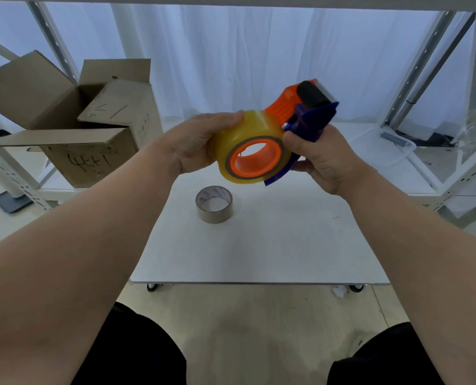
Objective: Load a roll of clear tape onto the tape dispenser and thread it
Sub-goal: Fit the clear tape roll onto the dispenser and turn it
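Head view, white table, curtained room, left hand grasping clear tape roll, right hand clenching dispenser

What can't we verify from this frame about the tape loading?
All head view:
- Free end of the clear tape roll: glossy wraps and the left hand cover it; threading unknown.
- Dispenser handle: buried in the right hand.
- Cutter blade past the black roller: too blurred.
- Print on the spare roll's core: too small to read.
- Inside the cardboard box: flaps block it.
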The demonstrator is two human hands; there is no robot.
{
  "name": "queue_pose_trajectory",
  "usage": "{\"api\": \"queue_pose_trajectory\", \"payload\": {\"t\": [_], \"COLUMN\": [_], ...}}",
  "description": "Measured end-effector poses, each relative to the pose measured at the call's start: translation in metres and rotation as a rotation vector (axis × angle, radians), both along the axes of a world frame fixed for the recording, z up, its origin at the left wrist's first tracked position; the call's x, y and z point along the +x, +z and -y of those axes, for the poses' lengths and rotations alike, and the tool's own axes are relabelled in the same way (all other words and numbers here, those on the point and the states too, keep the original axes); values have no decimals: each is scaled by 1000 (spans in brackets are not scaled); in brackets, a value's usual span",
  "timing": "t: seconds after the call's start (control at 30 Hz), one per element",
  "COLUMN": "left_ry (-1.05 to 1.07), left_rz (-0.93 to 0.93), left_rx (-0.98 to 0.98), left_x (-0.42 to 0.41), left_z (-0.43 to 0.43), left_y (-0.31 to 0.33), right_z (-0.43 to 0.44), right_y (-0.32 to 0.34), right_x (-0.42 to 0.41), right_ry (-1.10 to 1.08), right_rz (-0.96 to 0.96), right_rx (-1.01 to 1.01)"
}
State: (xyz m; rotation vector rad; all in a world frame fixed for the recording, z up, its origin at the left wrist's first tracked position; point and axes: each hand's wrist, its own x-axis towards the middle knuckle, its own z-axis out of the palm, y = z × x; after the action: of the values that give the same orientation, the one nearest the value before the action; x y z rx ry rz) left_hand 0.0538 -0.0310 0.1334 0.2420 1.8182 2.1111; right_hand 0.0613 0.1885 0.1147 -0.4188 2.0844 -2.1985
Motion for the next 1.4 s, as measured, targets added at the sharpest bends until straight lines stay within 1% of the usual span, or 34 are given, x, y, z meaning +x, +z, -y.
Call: {"api": "queue_pose_trajectory", "payload": {"t": [0.07, 0.13, 0.2, 0.3, 0.37, 0.53, 0.67, 0.7, 0.77, 0.87, 0.97, 1.03, 1.1, 1.23, 1.4], "left_ry": [-54, -124, -137, -57, -31, 71, 74, 69, 57, 49, 11, -65, -101, -50, -42], "left_rz": [-7, -9, -16, -20, -15, 7, -39, -58, -93, -110, -118, -123, -116, -90, -89], "left_rx": [78, 76, -19, -223, -313, -420, -542, -538, -437, -174, 83, 161, 118, -115, -222], "left_x": [-1, -4, -6, -8, -7, -6, -3, -2, 0, 5, 7, 7, 5, 3, 5], "left_z": [6, 9, 9, 4, -2, -14, -21, -21, -20, -12, -6, -3, 1, 4, 2], "left_y": [-3, -5, -5, -6, -6, 1, 6, 7, 9, 13, 13, 13, 9, -1, -2], "right_z": [2, 2, 0, -5, -5, 0, 6, 6, 4, 0, -1, 0, -1, -5, -5], "right_y": [-3, -6, -8, -10, -9, -5, -1, 0, 1, 2, 1, -2, -6, -11, -7], "right_x": [-1, -2, -2, -1, -2, -1, 1, 1, 2, 0, -2, -3, -4, -3, -2], "right_ry": [10, 18, 6, -21, -32, -54, -61, -63, -57, -29, 44, 87, 80, -2, -14], "right_rz": [37, 56, 61, 15, -16, -124, -178, -169, -111, -23, 33, 60, 75, 51, -32], "right_rx": [-104, -137, -81, 82, 146, 211, 273, 249, 142, -47, -259, -344, -314, -100, 59]}}
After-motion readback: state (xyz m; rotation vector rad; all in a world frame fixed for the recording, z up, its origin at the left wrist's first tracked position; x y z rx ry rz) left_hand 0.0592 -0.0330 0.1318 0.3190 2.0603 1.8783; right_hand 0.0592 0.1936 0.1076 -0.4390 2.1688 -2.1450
